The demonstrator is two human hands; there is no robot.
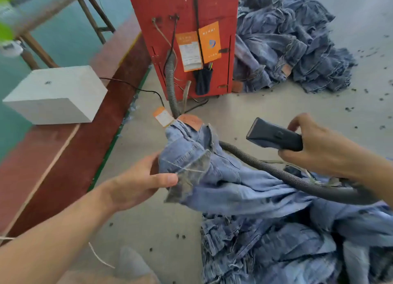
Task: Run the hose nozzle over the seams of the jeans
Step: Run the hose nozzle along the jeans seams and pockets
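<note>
Hose [293, 175] end hidden under right forearm, label [190, 53] print unreadable (blurred), denim pile [297, 251] cropped

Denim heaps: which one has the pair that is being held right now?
The light blue jeans gripped by the left hand trail from the near heap of denim at bottom right; the darker heap beside the red cabinet lies untouched.

The left hand [136, 185] reaches in from the lower left on a bare forearm, thumb laid flat along the top and fingers curled beneath, pinching the waist end of the jeans [212, 173]. The right hand [319, 149] comes in from the right edge above the jeans, its fingers wrapped round the dark hose nozzle [274, 137], index finger raised and crooked over its top.
</note>
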